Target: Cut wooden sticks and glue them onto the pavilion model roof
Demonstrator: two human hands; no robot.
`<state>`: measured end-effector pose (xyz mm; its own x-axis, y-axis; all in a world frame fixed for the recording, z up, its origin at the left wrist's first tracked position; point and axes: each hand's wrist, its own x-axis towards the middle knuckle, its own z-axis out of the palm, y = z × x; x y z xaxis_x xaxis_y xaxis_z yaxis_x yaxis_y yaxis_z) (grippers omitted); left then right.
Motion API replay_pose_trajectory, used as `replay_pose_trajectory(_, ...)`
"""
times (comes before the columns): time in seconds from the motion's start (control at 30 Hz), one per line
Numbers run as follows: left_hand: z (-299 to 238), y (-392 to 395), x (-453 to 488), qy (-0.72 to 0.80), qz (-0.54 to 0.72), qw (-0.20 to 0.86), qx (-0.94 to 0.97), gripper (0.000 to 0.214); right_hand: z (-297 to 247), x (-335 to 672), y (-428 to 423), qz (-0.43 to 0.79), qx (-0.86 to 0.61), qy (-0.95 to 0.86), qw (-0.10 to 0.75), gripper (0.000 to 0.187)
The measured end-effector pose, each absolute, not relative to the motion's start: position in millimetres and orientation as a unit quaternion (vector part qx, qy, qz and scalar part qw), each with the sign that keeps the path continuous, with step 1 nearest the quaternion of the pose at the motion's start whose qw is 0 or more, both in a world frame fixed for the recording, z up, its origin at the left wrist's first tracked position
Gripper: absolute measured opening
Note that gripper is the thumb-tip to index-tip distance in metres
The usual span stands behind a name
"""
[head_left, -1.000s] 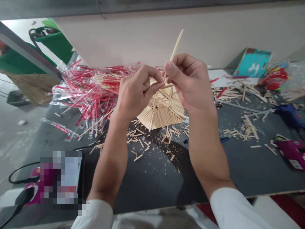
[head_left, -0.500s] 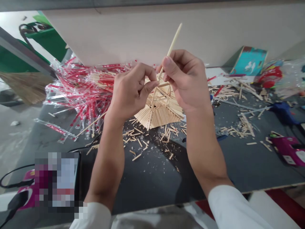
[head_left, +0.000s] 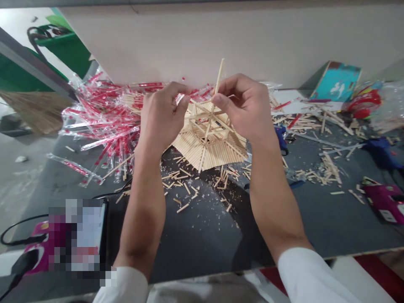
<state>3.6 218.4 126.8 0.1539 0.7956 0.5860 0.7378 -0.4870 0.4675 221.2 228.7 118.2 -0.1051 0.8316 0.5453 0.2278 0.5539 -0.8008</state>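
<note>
A long wooden stick (head_left: 219,80) stands nearly upright above the middle of the desk (head_left: 202,240), its long axis running from the crown of a peaked chopstick model (head_left: 210,149) up to a tip leaning slightly right and far. The right hand (head_left: 241,107) has a closed grip on it, with the thumb and curled fingers pinching the stick just above the crown. The left hand (head_left: 162,118) is curled close beside it, its grip nearly closed, with the fingertips at the crown's far-left edge; whether it holds a stick there cannot be told.

The model sits under both hands, with a slatted, sloping skirt of glued sticks and a frame of crossed sticks on top. Loose cut sticks (head_left: 179,181) and shavings lie on the desk on its near side. Far left is a heap of chopsticks in red-printed clear wrappers (head_left: 101,122). To the right lie more stick offcuts (head_left: 315,122), a blue glue gun (head_left: 380,153) and a magenta power tool (head_left: 385,202). A teal painted board (head_left: 336,80) leans at the far right. A straw broom (head_left: 31,107) hangs past the left edge of the desk. White sleeves (head_left: 292,273) cover both forearms near the wrists' far end of view.
</note>
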Motion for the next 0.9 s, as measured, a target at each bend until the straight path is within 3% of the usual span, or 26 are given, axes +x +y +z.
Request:
replay_pose_trajectory(0.23,130,210,13,0.468,0.402,0.065,0.784,0.03,117,224,227,0.34,-0.386,-0.672,0.533,0.056)
replay_pose_trajectory(0.53,131,210,18,0.459,0.383,0.051,0.8,0.019,115,223,229,0.332,-0.373,-0.686,0.53,0.046)
replay_pose_trajectory(0.9,128,211,18,0.448,0.391,0.043,0.803,0.019,119,223,228,0.298,-0.383,-0.697,0.528,0.047)
